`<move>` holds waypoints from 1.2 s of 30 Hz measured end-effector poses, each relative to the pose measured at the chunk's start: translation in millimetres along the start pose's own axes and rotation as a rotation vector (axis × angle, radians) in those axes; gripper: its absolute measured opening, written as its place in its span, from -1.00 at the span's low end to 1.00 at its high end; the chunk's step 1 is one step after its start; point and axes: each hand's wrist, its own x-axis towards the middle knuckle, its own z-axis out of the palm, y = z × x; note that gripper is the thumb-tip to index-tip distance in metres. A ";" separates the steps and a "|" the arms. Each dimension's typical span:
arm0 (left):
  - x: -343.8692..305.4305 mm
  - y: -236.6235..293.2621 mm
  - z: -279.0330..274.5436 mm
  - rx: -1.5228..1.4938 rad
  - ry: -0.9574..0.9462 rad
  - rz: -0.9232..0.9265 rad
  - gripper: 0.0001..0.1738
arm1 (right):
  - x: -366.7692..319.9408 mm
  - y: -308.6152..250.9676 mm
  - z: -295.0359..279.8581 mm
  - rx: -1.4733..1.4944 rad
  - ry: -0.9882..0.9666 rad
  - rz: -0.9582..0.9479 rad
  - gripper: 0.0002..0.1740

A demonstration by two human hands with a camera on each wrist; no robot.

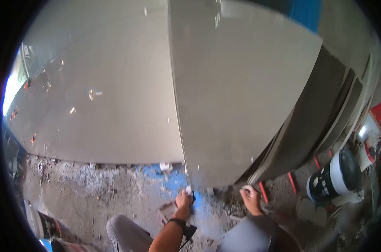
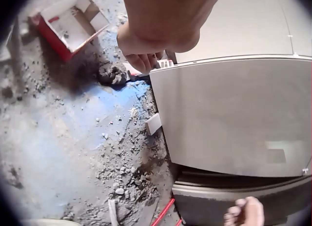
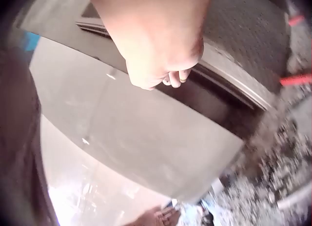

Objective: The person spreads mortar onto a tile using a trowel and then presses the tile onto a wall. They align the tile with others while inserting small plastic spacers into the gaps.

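A large grey panel [image 1: 241, 96] stands upright, its lower left corner by my left hand [image 1: 183, 200]. In the left wrist view, the left hand's [image 2: 144, 53] curled fingers hold a small white-and-red piece [image 2: 130, 69] low at the panel's edge; the fingers partly hide it. Beyond that edge is a second grey panel [image 1: 102, 84]. My right hand [image 1: 251, 200] hovers past the front panel's lower right corner, before a stack of dark panels [image 1: 308, 109]. In the right wrist view, its fingers [image 3: 171, 78] are curled in; I cannot tell whether they pinch anything small.
Red bars [image 1: 263, 192] stick out under the stacked panels. A dark bucket with a white band [image 1: 324, 182] lies tilted at right. Rubble and grey dust cover the floor [image 1: 90, 185]. An open red-and-white box [image 2: 56, 43] lies near the left hand. Another bucket [image 1: 41, 222] stands lower left.
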 end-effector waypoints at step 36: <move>26.3 -46.6 24.7 -0.844 -0.104 -0.375 -0.27 | -38.7 84.7 169.9 -0.599 -0.176 0.103 -0.47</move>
